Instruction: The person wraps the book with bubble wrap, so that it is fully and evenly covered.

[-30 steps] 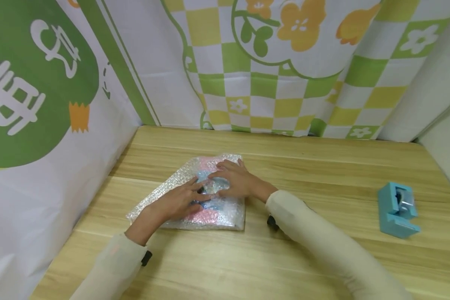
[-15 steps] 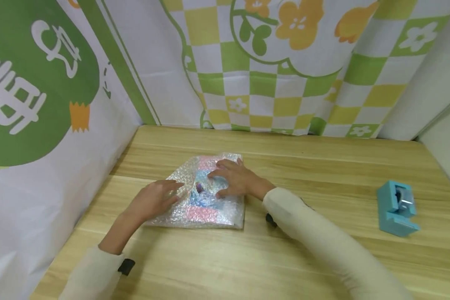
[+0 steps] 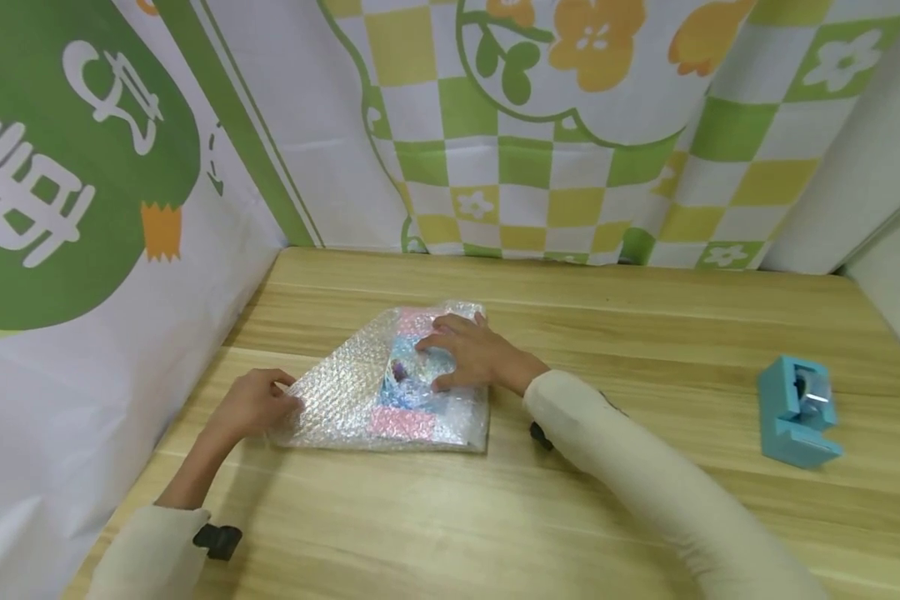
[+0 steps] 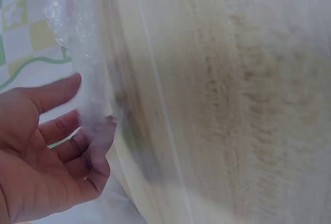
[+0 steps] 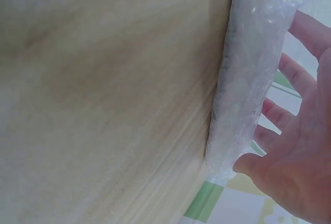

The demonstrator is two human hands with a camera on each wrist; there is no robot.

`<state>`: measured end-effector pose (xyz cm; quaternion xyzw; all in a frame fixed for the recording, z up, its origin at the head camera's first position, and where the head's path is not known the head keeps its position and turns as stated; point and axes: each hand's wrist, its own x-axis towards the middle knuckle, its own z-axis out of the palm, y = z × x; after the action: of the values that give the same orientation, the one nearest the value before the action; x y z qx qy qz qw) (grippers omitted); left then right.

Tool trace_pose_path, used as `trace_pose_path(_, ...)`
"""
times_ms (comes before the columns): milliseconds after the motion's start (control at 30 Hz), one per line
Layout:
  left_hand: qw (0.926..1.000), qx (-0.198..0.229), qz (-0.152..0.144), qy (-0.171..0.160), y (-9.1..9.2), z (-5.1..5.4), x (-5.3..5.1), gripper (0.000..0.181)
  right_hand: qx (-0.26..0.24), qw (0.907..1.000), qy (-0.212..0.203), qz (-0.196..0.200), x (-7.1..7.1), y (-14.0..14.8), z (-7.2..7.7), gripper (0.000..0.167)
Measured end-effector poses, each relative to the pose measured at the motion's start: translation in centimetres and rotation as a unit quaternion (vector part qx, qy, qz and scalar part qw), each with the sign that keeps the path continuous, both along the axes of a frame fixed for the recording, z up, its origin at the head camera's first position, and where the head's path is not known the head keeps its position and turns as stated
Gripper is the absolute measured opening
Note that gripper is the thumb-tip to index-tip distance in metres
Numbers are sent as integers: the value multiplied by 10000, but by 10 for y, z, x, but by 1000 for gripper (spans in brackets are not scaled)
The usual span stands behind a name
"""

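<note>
Bubble wrap [image 3: 345,392] lies around a flat item [image 3: 403,423] with pink and blue areas. At the wrap's pointed left end, my left hand [image 3: 251,404] pinches the edge between thumb and fingers; the left wrist view shows this hand [image 4: 57,151] with the wrap [image 4: 85,53] at its fingertips. My right hand [image 3: 483,358] rests spread on the upper right part of the wrapped item, fingers apart. In the right wrist view, the fingertips of that hand [image 5: 295,125] touch the top of the wrap [image 5: 243,79].
A blue tape dispenser [image 3: 783,417] with a clear roll stands on the right of the wooden table [image 3: 435,517]. A checked, flowered cloth [image 3: 525,167] hangs behind the table, and a white and green sheet [image 3: 195,250] covers the left side.
My left hand has moved left from the middle of the package to the wrap's left end and pinches it there. The wrap's left part is more fully in view. My right hand has stayed in place.
</note>
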<state>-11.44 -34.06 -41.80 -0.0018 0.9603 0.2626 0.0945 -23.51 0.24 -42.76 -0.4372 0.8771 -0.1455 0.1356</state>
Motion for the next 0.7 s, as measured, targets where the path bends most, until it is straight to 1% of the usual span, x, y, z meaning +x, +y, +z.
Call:
trace_pose_path(100,9992,298,240,88,-2,4,4,16,-13,10000,3,-9,1,-1,1,65)
trace_pose_path(167,9974,604,374,157,-2,8,7,12,-19,10000,19,-28,1,-1,1,65)
trace_pose_path(300,9892,1313,585,296,5,18,10,11,0,10000,25,-44,0,0,1,66)
trace_pose_path(367,9831,1648,688,413,12,24,11,12,0,10000,38,-31,0,0,0,66)
trace_pose_path(400,9793,1828,738,468,16,27,12,12,-4,10000,39,-27,0,0,0,66)
trace_pose_path(467,9694,2248,812,562,26,33,12,13,-29,10000,65,-21,-1,0,-1,66)
trace_pose_path(533,9557,2742,880,601,38,39,12,13,-42,9999,90,-25,-1,1,-1,66)
trace_pose_path(633,9331,3421,991,506,56,47,13,10,-54,10000,77,-32,-1,0,-1,66)
trace_pose_path(700,9264,3584,1062,450,67,51,15,9,-41,10000,38,-39,0,0,-1,66)
